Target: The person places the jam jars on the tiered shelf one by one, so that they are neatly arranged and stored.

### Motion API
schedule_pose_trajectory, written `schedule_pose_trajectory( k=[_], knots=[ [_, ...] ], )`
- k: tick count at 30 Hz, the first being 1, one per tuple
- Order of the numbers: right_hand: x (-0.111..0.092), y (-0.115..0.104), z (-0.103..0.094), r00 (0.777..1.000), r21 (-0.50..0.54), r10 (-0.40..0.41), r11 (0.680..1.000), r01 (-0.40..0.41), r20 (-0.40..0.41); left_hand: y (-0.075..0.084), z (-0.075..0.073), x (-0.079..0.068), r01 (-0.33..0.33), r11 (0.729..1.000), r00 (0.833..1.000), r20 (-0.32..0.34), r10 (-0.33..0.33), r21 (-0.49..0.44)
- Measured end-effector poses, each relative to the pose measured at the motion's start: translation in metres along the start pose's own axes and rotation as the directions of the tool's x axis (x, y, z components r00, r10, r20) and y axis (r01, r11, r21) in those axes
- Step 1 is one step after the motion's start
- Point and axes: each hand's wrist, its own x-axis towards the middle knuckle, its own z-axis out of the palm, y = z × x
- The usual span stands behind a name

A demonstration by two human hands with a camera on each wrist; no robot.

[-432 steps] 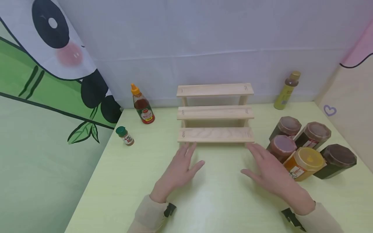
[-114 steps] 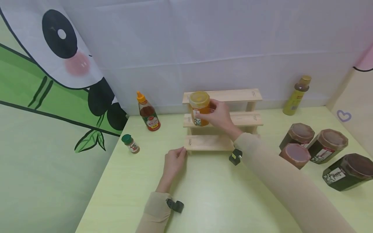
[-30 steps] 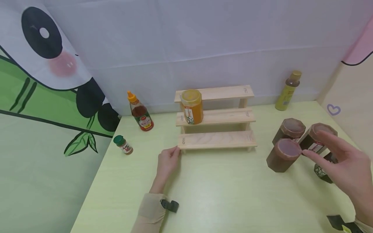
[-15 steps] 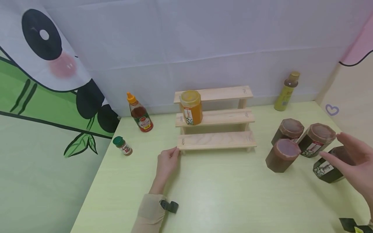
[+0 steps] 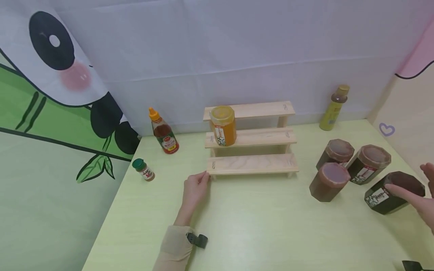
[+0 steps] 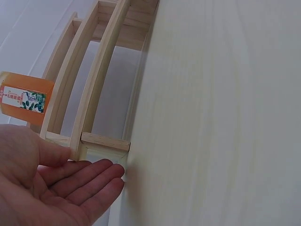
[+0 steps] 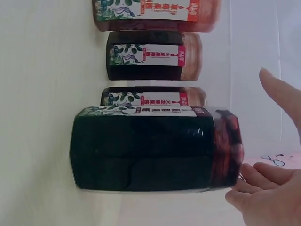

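A three-step wooden shelf [image 5: 252,164] stands at the back of the table. My left hand [image 5: 194,190] pinches the front left corner of its lowest step; in the left wrist view the thumb lies on the board's end. On the middle step, at its left end, sits an orange jam jar [image 5: 223,128] with a yellow lid. My right hand [image 5: 418,201] is at the right edge of the head view, thumb and fingers spread, beside a dark jam jar [image 5: 395,192]. The right wrist view shows the hand [image 7: 270,195] at this jar's lid end, fingers not closed round it.
Several reddish-brown jam jars, the front one [image 5: 329,182] nearest the shelf, stand left of the dark jar. Behind them is a yellow-green bottle [image 5: 333,109]. Left of the shelf stand a red sauce bottle [image 5: 165,133] and a small green-capped spice jar [image 5: 144,170]. A cloth wall [image 5: 257,45] closes the back.
Earlier, my right hand carried the orange jam jar from the right-hand group onto the middle step and let go. Since then it has moved right to the dark jar. My left hand stays at the shelf corner.
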Motion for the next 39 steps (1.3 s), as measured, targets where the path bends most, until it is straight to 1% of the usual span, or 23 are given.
schedule_pose_trajectory(
  k=[2,3,4,6,7,9,11,13,15,18,19,20,23,25,26,28,30,32,36,39],
  knots=[
    [-0.005,-0.011,-0.001,1.0,-0.023,0.01,1.0,-0.011,-0.012,0.0,0.0,0.0,0.004,1.0,1.0,0.0,-0.004,-0.004],
    [-0.006,-0.014,-0.002,0.999,-0.028,0.044,0.999,-0.044,-0.002,0.0,0.0,0.0,0.006,1.0,1.0,0.0,-0.006,-0.008],
    [-0.006,-0.009,-0.003,0.999,-0.04,0.041,0.998,-0.041,-0.003,0.0,0.0,0.0,0.006,1.0,1.0,0.001,-0.006,-0.011],
    [-0.002,0.004,-0.004,0.998,-0.013,0.058,0.998,-0.059,-0.008,-0.001,0.0,0.0,-0.001,1.0,1.0,-0.001,0.001,-0.013],
    [0.0,0.016,-0.005,0.999,-0.006,0.042,0.999,-0.042,-0.015,-0.002,0.0,0.0,-0.008,1.0,1.0,-0.002,0.008,-0.011],
    [0.004,0.034,-0.005,0.999,0.009,0.034,0.999,-0.034,-0.019,-0.003,0.0,0.0,-0.025,1.0,1.0,-0.002,0.025,-0.007],
    [0.005,0.049,-0.005,0.999,0.022,-0.013,1.0,0.014,-0.032,-0.004,0.001,0.0,-0.036,0.999,0.999,-0.001,0.036,-0.005],
    [0.004,0.055,-0.004,0.999,0.034,-0.045,0.998,0.046,-0.031,-0.004,0.001,0.0,-0.04,0.999,0.999,0.0,0.04,-0.008],
    [0.003,0.057,-0.003,0.996,0.048,-0.085,0.995,0.087,-0.036,-0.004,0.001,0.001,-0.037,0.999,0.999,-0.001,0.037,-0.012],
    [-0.001,0.052,-0.001,0.99,0.086,-0.139,0.986,0.141,-0.026,-0.004,0.002,0.001,-0.034,0.999,0.999,-0.001,0.034,-0.016],
    [-0.003,0.046,0.0,0.987,0.095,-0.159,0.983,0.16,-0.018,-0.004,0.002,0.001,-0.036,0.999,0.999,-0.001,0.036,-0.015],
    [-0.007,0.035,0.001,0.985,0.108,-0.174,0.979,0.173,-0.004,-0.004,0.002,0.001,-0.036,0.999,0.999,-0.001,0.036,-0.013],
    [-0.018,0.002,0.002,0.981,0.164,-0.186,0.971,0.175,0.051,-0.003,0.001,0.0,-0.034,0.999,0.999,0.002,0.034,-0.011],
    [-0.025,-0.018,0.002,0.982,0.201,-0.167,0.969,0.146,0.091,-0.003,0.001,0.0,-0.035,0.999,0.999,0.002,0.035,-0.009],
    [-0.027,-0.022,0.002,0.98,0.215,-0.16,0.968,0.131,0.12,-0.003,0.001,0.0,-0.037,0.999,0.999,0.003,0.037,-0.01],
    [-0.027,-0.02,0.001,0.973,0.226,-0.148,0.968,0.106,0.176,-0.003,0.001,0.0,-0.039,0.999,0.999,0.003,0.039,-0.014],
    [-0.028,-0.018,0.0,0.964,0.215,-0.134,0.973,0.084,0.23,-0.003,0.001,0.0,-0.041,0.999,0.999,0.004,0.041,-0.017],
    [-0.028,-0.015,-0.001,0.95,0.182,-0.123,0.981,0.072,0.285,-0.003,0.001,0.0,-0.038,0.999,0.999,0.005,0.038,-0.019],
    [-0.034,-0.012,-0.001,0.931,0.073,-0.041,0.997,0.016,0.364,-0.004,0.002,0.001,-0.026,1.0,1.0,-0.001,0.026,-0.01],
    [-0.037,-0.013,0.002,0.917,0.04,-0.034,0.999,0.019,0.397,-0.004,0.002,0.001,-0.015,1.0,1.0,-0.007,0.015,-0.002]
  ],
)
